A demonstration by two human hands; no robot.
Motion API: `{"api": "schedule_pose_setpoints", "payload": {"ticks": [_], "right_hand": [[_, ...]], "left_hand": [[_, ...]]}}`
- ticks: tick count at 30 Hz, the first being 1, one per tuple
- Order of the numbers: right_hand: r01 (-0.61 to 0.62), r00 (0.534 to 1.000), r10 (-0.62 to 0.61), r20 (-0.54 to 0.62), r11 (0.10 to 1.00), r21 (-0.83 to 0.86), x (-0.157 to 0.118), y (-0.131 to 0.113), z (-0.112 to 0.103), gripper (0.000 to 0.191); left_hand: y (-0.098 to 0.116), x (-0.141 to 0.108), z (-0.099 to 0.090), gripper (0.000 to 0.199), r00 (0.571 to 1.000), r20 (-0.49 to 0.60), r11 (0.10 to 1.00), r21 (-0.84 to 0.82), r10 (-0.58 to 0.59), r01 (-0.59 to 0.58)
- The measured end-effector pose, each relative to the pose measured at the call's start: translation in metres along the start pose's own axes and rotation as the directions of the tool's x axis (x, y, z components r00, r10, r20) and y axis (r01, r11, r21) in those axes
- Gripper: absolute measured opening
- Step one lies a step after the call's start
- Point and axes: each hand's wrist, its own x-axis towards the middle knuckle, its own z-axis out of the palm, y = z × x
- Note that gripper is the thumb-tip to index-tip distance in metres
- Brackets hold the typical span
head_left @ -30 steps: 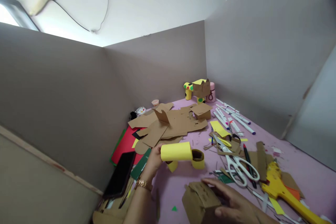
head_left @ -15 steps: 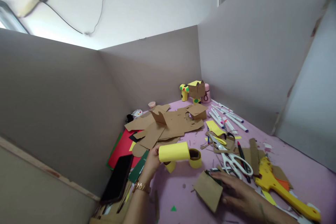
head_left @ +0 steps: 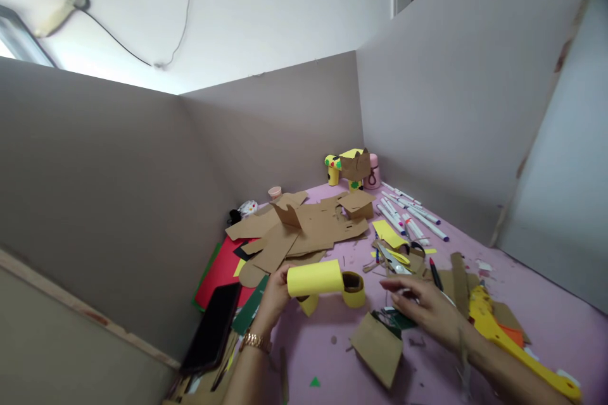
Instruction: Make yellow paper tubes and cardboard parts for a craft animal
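My left hand [head_left: 276,294] is closed round the left end of a yellow paper-covered tube [head_left: 314,277]. Beneath the tube are two short yellow rolls; the right roll [head_left: 353,291] shows brown cardboard inside. My right hand [head_left: 422,305] holds nothing and hovers over the table with its fingers apart. It covers most of the white-handled scissors [head_left: 393,261], whose blades show past it. Below the hand lie a folded brown cardboard piece [head_left: 378,349] and a dark green scrap [head_left: 403,320].
Cardboard sheets [head_left: 313,224] lie across the back. A yellow glue gun [head_left: 515,345] is at the right, near several white markers [head_left: 427,218]. A phone [head_left: 213,328] lies at the left. Grey partitions [head_left: 275,120] surround the table, and decorated yellow tubes [head_left: 333,172] stand in the corner.
My right hand has lifted off the folded cardboard piece and moved up and slightly right, over the scissors. My left hand keeps the yellow tube in nearly the same place.
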Motion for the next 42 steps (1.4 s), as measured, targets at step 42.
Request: {"api": "schedule_pose_setpoints", "payload": {"ticks": [42], "right_hand": [[0.288,0.872,-0.228,0.434,0.954,-0.077,0.082,-0.094,0.012,0.012]], "left_hand": [[0.055,-0.072,0.002,0.019,0.963,-0.215,0.941,-0.329,-0.16,0.083]]}}
